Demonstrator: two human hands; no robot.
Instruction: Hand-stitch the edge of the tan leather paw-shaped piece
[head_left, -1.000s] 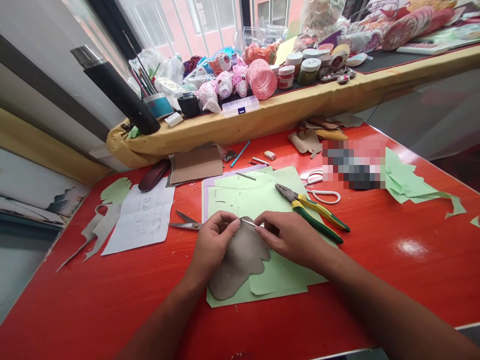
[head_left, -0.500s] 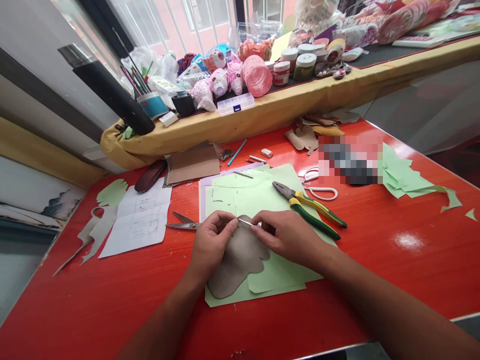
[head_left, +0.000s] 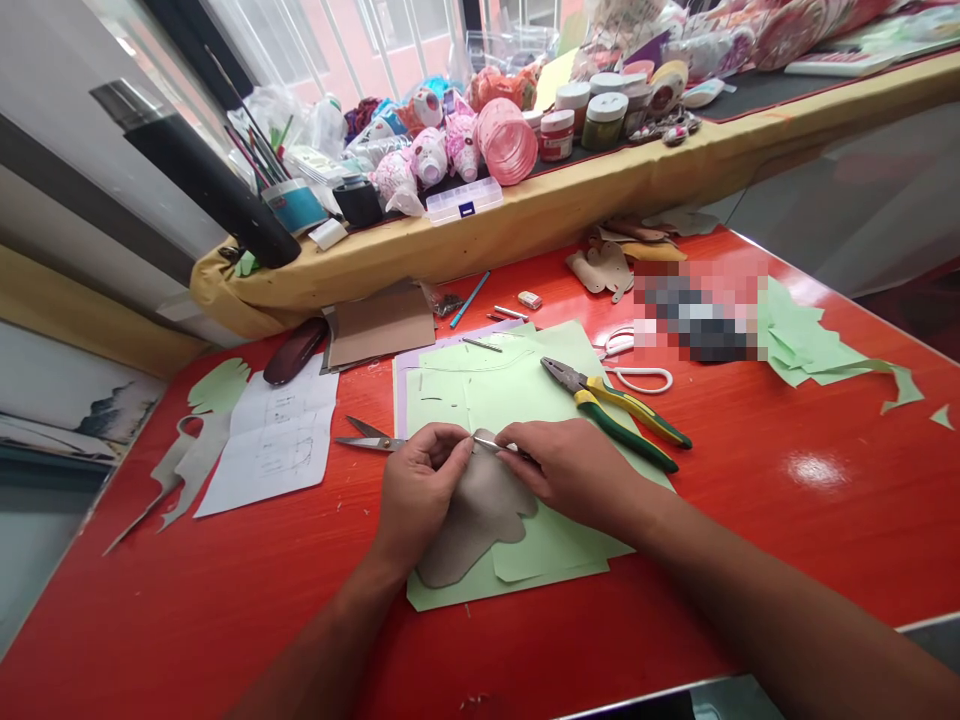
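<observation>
A grey-brown cut-out piece of leather-like sheet [head_left: 469, 525] lies on light green paper sheets [head_left: 525, 385] on the red table [head_left: 750, 520]. My left hand [head_left: 416, 485] pinches the top edge of this piece with fingers closed. My right hand [head_left: 574, 470] is closed on a thin metal tool [head_left: 489, 443], its tip meeting the piece's top edge beside my left fingertips.
Green-and-yellow pliers [head_left: 615, 410], white-handled scissors [head_left: 637, 375] and small metal scissors [head_left: 367, 438] lie near the sheets. White paper [head_left: 274, 440] and grey offcuts [head_left: 187, 465] sit at left, green scraps [head_left: 810, 350] at right. A yellow ledge [head_left: 600, 200] behind holds jars and craft clutter.
Both hands stay at the piece's top edge with only slight finger shifts. The view has tilted a little, so everything sits slightly higher and more to the left.
</observation>
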